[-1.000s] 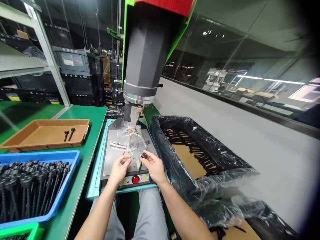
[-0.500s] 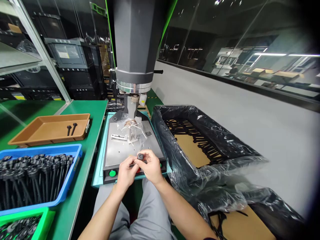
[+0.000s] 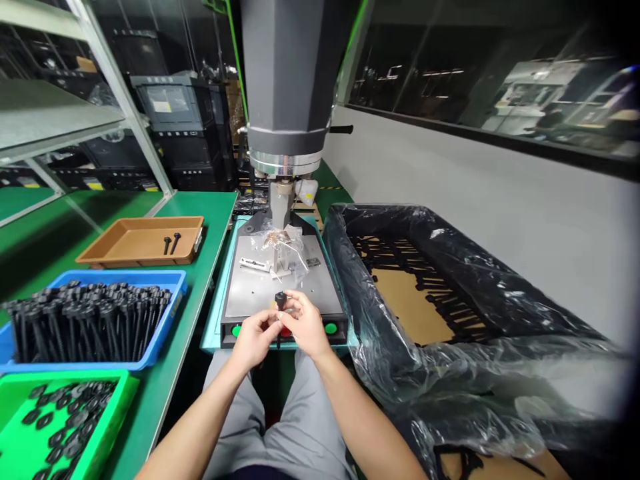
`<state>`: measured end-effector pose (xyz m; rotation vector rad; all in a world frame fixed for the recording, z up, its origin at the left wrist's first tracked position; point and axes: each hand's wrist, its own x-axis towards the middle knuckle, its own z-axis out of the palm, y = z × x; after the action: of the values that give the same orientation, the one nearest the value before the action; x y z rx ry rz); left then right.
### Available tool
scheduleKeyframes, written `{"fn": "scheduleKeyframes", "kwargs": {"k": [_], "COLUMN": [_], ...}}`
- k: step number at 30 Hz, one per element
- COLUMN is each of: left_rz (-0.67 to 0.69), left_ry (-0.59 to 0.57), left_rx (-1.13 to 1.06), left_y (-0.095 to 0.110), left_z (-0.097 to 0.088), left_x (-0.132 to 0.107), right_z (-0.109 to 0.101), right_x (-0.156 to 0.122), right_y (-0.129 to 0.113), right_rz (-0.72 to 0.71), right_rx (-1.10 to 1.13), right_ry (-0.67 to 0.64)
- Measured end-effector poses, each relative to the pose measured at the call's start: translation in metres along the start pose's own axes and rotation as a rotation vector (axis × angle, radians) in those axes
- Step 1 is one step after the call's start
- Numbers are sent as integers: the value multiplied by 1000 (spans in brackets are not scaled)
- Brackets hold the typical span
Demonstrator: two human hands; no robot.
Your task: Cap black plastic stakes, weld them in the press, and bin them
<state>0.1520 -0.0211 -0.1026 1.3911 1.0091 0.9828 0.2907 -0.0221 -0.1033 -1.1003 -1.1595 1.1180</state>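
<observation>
My left hand and my right hand meet in front of the press machine's base plate. Both pinch a small black screw-like part, its round head up and its stem running down between my fingers. The hands hover just above the machine's front panel, over the red button, with a green button to the right. The grey press head stands above a fixture wrapped in clear film.
A blue bin of several long black screws sits left. A green bin of small black washers lies nearer. A brown tray holds two screws. A box lined with black plastic stands right.
My hands came together on the black part and turned it so its head points up. The camera view tilted down and shifted, bringing the green bin into view.
</observation>
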Motion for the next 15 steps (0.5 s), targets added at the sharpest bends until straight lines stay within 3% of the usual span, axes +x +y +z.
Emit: {"fn": "scheduleKeyframes", "kwargs": {"k": [3, 7, 11, 15], "left_rz": [40, 84, 132, 137], "left_ry": [41, 165, 484, 853], "left_rx": [136, 319, 391, 475], "left_y": [3, 22, 50, 69], "left_z": [-12, -46, -97, -164], "left_x": [-11, -32, -60, -91], "right_z": [8, 8, 2, 3], "right_x": [-5, -8, -6, -8], "right_y": [2, 13, 27, 32], "right_rz": [28, 41, 89, 159], "right_rx": [24, 73, 62, 65], "right_ry": [-47, -84, -74, -102]}}
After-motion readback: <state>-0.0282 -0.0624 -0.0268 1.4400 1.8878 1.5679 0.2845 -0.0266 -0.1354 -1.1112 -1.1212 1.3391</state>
